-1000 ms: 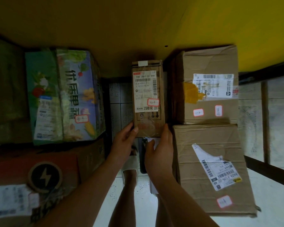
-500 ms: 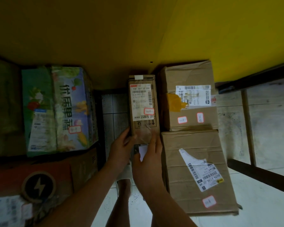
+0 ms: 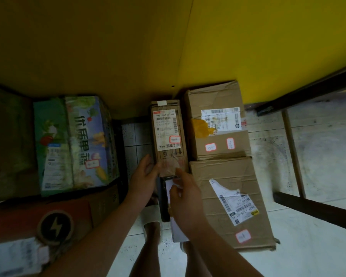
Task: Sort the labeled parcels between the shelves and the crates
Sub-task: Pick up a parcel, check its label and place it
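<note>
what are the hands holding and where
Both hands, left and right, grip the narrow brown parcel by its near end, one on each side.

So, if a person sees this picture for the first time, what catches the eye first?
Probably the yellow wall filling the top. Next, both hands at the centre: the left hand and right hand touch the near end of a narrow labeled parcel. A colourful printed box stands at the left, two plain cartons at the right.

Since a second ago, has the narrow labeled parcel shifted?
No. The narrow parcel still ends just below the seam between the upper cardboard box and lower cardboard box beside it.
</note>
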`<state>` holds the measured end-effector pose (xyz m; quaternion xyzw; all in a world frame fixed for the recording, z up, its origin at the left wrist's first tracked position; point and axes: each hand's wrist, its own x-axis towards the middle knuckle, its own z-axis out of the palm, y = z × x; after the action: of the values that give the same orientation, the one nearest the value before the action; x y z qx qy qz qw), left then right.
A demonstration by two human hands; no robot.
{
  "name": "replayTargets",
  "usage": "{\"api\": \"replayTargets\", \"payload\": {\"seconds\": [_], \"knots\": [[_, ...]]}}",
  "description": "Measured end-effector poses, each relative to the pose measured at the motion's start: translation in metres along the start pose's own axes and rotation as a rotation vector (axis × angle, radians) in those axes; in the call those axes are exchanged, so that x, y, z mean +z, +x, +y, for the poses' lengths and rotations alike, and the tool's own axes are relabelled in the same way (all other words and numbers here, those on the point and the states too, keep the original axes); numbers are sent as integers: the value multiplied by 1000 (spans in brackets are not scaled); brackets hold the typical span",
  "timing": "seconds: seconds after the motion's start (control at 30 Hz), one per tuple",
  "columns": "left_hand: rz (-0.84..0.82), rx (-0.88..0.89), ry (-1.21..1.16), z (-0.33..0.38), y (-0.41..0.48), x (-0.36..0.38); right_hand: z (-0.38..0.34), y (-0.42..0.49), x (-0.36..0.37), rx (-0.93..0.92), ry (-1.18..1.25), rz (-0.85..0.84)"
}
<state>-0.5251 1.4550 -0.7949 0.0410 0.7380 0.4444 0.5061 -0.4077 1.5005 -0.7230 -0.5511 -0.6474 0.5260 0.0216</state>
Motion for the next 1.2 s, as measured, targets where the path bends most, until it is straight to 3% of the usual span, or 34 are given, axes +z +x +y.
{"api": "replayTargets", "payload": {"seconds": [0.27,0.43,0.6,0.77,0.93,1.2], "knots": [[104,72,10,91,-110,-30,-80,-56,-84,132,73,-229],[46,167,-48,159,-226,-59,-147,-124,-124,-34,111,-339],[310,313,-254,181,-363,-91,-195,-197,-148,-234,122,-598],[737,409,-509,134,-508,-87,-213,-273,-127,-426,-4,-911],[1139,322,-737,49,-629,-74,-208,-358,-83,-534,-187,-1180],[1494,199,-963,-82,-756,-53,-146,-494,3,-589,-407,-1476]]}}
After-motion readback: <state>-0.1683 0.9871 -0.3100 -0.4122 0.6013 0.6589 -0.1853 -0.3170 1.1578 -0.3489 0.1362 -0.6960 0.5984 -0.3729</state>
